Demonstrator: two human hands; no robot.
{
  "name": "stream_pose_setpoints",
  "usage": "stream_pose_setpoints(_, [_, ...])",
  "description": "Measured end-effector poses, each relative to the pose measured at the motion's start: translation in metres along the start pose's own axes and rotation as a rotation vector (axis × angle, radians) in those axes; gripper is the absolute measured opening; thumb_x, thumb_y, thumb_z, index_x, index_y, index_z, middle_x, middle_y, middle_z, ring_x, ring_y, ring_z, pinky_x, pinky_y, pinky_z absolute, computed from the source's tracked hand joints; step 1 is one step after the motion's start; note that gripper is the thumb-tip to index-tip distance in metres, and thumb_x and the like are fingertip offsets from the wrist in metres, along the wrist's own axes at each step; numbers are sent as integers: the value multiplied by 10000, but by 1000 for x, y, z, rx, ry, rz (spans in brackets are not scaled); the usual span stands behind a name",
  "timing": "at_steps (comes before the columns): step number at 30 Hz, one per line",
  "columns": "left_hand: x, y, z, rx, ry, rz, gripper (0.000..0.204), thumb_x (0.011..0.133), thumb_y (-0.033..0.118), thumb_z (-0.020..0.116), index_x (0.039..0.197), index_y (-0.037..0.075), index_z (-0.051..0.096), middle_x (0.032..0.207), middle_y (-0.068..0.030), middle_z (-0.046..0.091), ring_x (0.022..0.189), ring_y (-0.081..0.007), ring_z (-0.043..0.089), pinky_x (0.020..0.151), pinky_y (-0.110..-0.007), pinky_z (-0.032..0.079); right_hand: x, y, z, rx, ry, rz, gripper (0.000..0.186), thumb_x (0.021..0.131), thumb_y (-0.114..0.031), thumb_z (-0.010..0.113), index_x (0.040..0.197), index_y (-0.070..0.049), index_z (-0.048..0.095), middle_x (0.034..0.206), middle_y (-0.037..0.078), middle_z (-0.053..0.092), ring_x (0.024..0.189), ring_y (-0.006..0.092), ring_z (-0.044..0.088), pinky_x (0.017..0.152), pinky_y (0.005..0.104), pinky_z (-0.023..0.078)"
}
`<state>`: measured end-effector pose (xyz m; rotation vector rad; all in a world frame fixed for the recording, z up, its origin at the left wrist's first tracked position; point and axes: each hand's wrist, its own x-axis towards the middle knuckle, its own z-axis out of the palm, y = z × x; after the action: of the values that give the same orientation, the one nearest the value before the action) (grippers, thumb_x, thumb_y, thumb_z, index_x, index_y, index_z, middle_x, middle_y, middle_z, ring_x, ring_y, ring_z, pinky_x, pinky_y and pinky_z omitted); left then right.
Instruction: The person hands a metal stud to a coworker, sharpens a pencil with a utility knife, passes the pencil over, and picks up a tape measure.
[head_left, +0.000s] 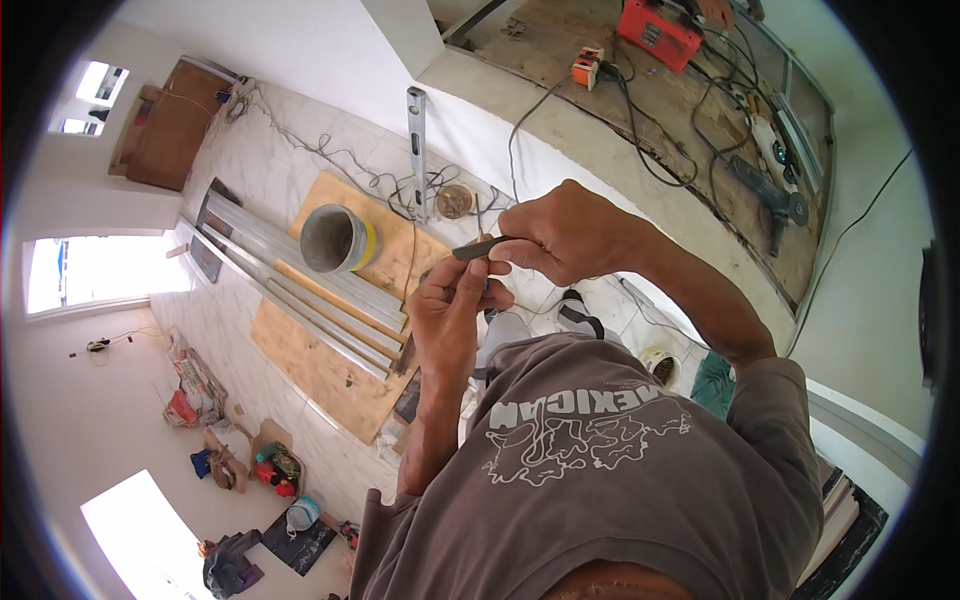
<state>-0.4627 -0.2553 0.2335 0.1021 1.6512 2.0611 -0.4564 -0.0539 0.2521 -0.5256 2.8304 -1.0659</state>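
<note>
In front of my chest, my right hand is closed around a dark, flat, blade-like strip whose rounded end points left. Its exact kind I cannot make out, and my fingers hide the other end. Just below it, my left hand is raised with thumb and fingertips drawn together. The thumb tip sits right by the strip's lower edge. Whatever lies between those fingertips is too small and too covered to name.
A grey bucket stands on a plywood sheet beside long metal bars. A spirit level leans against the ledge. Up on the ledge are a red machine, cables and an angle grinder. A person's hand shows behind.
</note>
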Motion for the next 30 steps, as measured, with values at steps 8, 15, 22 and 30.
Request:
stream_pose_setpoints(8, [9, -4, 24, 104, -57, 35, 259, 966, 125, 540, 1107, -85, 597, 876, -83, 639, 656, -92, 585, 578, -216, 507, -18, 25, -9, -173, 137, -133, 422, 938, -469, 488, 820, -76, 590, 652, 96, 606, 601, 322, 608, 563, 418, 476])
stream_pose_setpoints(15, [19, -9, 68, 86, -67, 11, 266, 957, 112, 547, 1131, -82, 602, 856, -81, 648, 642, -97, 601, 597, -226, 516, -60, 58, -35, -282, 176, -23, 411, 934, -455, 498, 782, -80, 571, 672, 80, 608, 616, 306, 609, 540, 409, 474])
stream_pose_setpoints(22, [21, -10, 109, 63, -101, -38, 287, 954, 107, 547, 1168, -80, 588, 872, -93, 649, 650, -101, 605, 602, -235, 529, -122, 103, -71, -230, 335, 204, 381, 940, -395, 508, 773, -56, 562, 647, 120, 586, 595, 332, 594, 552, 432, 463])
stream_pose_setpoints(30, [20, -32, 177, 210, -191, -36, 219, 954, 103, 542, 1053, -73, 626, 873, -115, 683, 652, -109, 626, 620, -237, 544, -155, 81, -70, -45, 267, 143, 421, 939, -419, 494, 767, -47, 591, 660, 122, 610, 615, 332, 606, 576, 421, 472])
